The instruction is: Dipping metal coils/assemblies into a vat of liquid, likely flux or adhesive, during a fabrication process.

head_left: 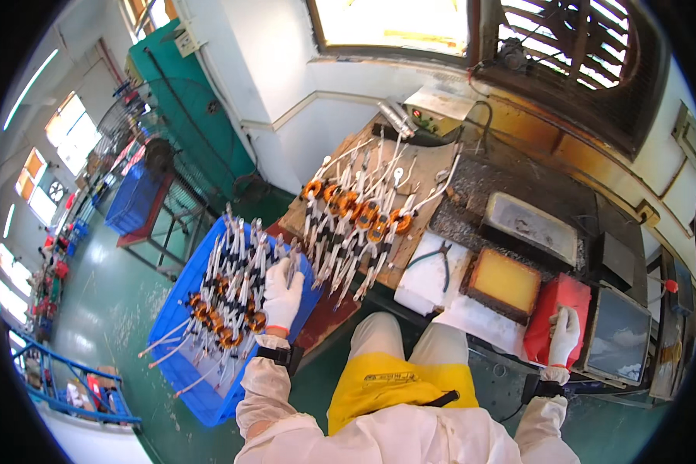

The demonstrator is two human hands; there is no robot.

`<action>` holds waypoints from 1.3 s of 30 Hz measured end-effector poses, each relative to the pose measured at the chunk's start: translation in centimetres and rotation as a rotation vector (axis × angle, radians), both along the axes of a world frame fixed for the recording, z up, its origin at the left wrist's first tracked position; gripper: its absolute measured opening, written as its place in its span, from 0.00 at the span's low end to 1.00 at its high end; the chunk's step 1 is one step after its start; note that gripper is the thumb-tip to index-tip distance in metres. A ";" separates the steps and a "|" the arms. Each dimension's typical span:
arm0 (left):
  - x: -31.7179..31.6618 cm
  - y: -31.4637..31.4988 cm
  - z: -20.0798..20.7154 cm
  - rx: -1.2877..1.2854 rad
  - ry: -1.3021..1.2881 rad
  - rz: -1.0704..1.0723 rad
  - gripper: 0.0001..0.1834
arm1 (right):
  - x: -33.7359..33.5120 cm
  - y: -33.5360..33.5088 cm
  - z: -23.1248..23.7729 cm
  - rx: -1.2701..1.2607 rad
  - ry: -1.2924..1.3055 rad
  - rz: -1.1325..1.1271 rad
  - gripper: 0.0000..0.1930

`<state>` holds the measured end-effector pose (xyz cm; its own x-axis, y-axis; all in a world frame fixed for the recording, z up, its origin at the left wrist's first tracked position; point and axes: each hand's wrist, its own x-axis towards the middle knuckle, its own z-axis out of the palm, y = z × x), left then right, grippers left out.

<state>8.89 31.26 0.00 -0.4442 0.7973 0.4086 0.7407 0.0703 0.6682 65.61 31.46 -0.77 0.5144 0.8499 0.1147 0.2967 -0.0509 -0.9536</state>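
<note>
My left hand (282,292), in a white glove, reaches into a blue plastic crate (184,371) at my left and grips one of the copper coils with long white-sleeved leads (228,298) piled there. More of these coils (356,215) lie in a row on the wooden board (410,166) ahead. My right hand (564,335), also gloved, rests on the edge of a red box (555,308) at my right, its fingers curled over the rim.
A pair of pliers (439,257) lies on a white sheet. Beside it sit a tray of yellow material (505,282) and a metal solder pot (532,226). A control box (435,108) stands by the wall. Green floor and blue crates (135,197) lie to the left.
</note>
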 end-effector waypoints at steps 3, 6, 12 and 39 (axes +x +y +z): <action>-3.6 -4.6 -0.3 -0.039 0.177 0.165 0.18 | 0.8 0.1 -0.9 -0.011 -0.046 -0.031 0.11; -5.7 -9.5 0.4 -0.192 0.138 0.386 0.19 | 0.5 -0.2 -0.6 -0.009 -0.046 -0.014 0.11; -10.0 -18.4 -2.2 -0.624 0.121 0.619 0.24 | 1.4 0.0 -1.8 0.004 -0.034 0.005 0.12; -13.2 -10.4 -12.7 -0.741 -0.362 0.007 0.27 | 0.8 0.5 -1.8 0.001 -0.169 -0.018 0.12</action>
<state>-4.30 20.87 -12.67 -0.4529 0.8008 -0.3919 0.4866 0.5904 0.6440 66.45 31.94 -2.59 0.5028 0.8405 0.2020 0.4519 -0.0564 -0.8903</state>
